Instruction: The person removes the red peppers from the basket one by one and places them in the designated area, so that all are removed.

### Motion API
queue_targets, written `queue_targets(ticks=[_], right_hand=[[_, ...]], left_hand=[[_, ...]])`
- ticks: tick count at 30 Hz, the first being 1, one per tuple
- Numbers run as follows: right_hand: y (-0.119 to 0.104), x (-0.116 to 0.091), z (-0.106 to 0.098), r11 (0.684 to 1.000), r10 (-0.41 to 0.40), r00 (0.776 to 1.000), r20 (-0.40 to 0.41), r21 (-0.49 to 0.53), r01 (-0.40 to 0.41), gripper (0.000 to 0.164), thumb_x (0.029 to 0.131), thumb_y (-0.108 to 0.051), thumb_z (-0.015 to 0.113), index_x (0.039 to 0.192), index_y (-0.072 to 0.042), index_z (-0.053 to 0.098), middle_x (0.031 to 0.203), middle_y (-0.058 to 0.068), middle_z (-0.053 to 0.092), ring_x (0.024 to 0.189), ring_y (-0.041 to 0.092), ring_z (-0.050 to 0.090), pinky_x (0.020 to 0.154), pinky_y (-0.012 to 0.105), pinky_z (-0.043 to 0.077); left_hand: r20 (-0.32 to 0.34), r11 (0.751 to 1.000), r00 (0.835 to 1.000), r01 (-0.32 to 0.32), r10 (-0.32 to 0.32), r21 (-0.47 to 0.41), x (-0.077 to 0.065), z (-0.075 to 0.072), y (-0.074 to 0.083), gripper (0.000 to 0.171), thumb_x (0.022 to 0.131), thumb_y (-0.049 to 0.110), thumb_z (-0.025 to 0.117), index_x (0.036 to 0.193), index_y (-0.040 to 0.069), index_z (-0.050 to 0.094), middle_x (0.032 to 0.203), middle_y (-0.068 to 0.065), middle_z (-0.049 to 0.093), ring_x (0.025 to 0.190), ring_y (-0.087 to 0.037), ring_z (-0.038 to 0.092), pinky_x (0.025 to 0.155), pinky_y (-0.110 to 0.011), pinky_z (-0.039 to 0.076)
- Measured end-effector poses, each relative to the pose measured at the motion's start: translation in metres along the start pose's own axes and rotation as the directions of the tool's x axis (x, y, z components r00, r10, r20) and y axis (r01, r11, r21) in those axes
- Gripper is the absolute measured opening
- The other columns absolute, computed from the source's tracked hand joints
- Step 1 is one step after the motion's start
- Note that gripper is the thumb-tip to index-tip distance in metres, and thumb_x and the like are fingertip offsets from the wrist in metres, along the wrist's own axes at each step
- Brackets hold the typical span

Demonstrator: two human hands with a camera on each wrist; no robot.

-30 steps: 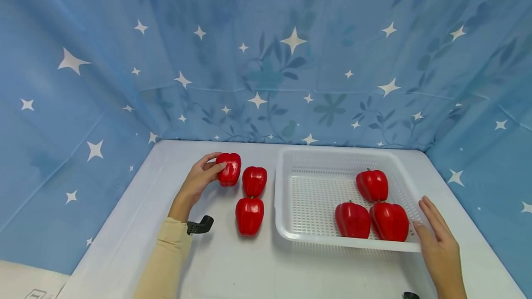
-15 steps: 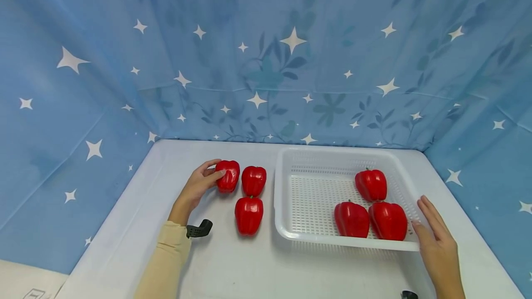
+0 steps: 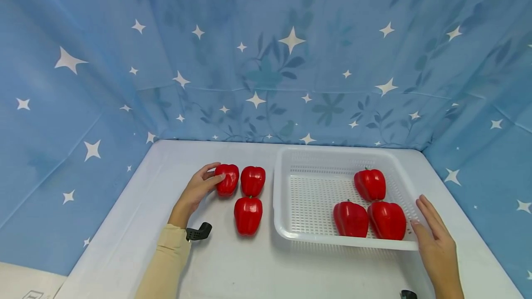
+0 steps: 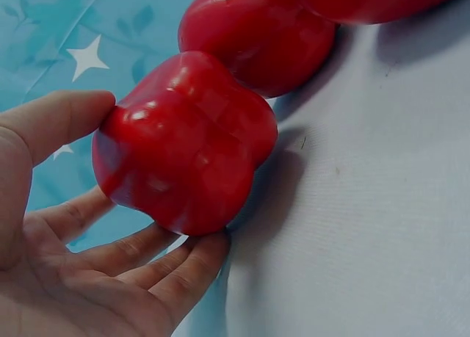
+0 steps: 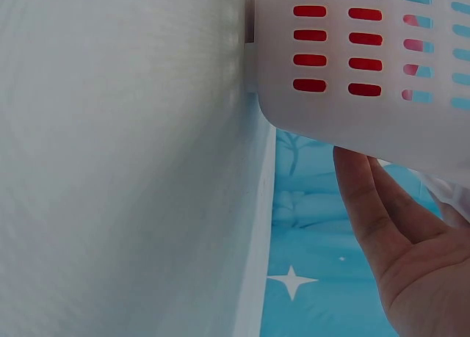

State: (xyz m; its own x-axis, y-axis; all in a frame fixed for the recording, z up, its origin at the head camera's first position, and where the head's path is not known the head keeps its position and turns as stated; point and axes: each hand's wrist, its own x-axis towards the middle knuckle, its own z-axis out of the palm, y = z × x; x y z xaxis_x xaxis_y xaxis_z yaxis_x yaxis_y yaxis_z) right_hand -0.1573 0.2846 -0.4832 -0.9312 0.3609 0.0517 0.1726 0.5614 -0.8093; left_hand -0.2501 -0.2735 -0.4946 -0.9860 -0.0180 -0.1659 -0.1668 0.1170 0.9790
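My left hand [image 3: 198, 188] holds a red bell pepper [image 3: 227, 180] at the left of a small group, thumb on one side and fingertips on the other. In the left wrist view this bell pepper [image 4: 183, 146] shows its lobed end, with the fingers [image 4: 194, 267] under it. Close beside it are a second bell pepper [image 3: 252, 181] and, nearer the front, a third bell pepper [image 3: 248, 216]. My right hand [image 3: 438, 248] holds the right rim of a white plastic basket [image 3: 332, 240], thumb over the edge and fingers along the outside. In the right wrist view the fingers reach behind the slotted wall.
Inside the basket, toward its right side, lie three more red bell peppers [image 3: 371, 184]. The white table [image 3: 257, 269] is bordered behind and at the sides by a blue star-patterned cloth [image 3: 266, 59]. A pale surface [image 3: 29, 280] shows at lower left.
My left hand has lowered the bell pepper toward the table, beside the other two, still holding it. The right hand has stayed at the basket's rim.
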Motion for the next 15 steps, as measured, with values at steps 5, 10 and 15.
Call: queue_targets(ticks=[5,10,15], right_hand=[[0.0006,-0.0001,0.0001,1.0,-0.001,1.0,-0.002,0.0,0.001,0.06,0.114,-0.032,0.045,0.171,-0.027,0.028,0.176,-0.013,0.015,0.163,0.017,0.011,0.11,0.071,0.034],[0.0006,-0.0004,0.0002,1.0,-0.002,1.0,-0.005,-0.002,0.002,0.059,0.114,-0.031,0.045,0.171,-0.027,0.029,0.176,-0.011,0.016,0.163,0.016,0.01,0.11,0.071,0.034],[0.0006,-0.0001,0.0007,1.0,-0.008,1.0,-0.011,-0.002,0.008,0.059,0.114,-0.031,0.044,0.17,-0.026,0.03,0.176,-0.013,0.017,0.163,0.014,0.011,0.112,0.07,0.033]], left_hand=[[0.007,1.0,1.0,-0.013,0.013,0.004,0.0007,0.001,-0.0032,0.063,0.104,0.021,0.069,0.16,0.006,0.044,0.155,-0.025,0.047,0.138,-0.039,0.052,0.116,-0.048,0.045],[0.011,1.0,1.0,-0.016,0.016,-0.004,0.0009,0.0017,-0.0063,0.063,0.104,0.019,0.068,0.161,0.006,0.043,0.16,-0.024,0.043,0.143,-0.039,0.048,0.119,-0.05,0.04],[0.01,0.999,1.0,-0.018,0.019,-0.036,-0.0003,0.0019,-0.0073,0.063,0.106,0.018,0.068,0.161,0.005,0.042,0.16,-0.024,0.045,0.144,-0.038,0.047,0.121,-0.049,0.038]])
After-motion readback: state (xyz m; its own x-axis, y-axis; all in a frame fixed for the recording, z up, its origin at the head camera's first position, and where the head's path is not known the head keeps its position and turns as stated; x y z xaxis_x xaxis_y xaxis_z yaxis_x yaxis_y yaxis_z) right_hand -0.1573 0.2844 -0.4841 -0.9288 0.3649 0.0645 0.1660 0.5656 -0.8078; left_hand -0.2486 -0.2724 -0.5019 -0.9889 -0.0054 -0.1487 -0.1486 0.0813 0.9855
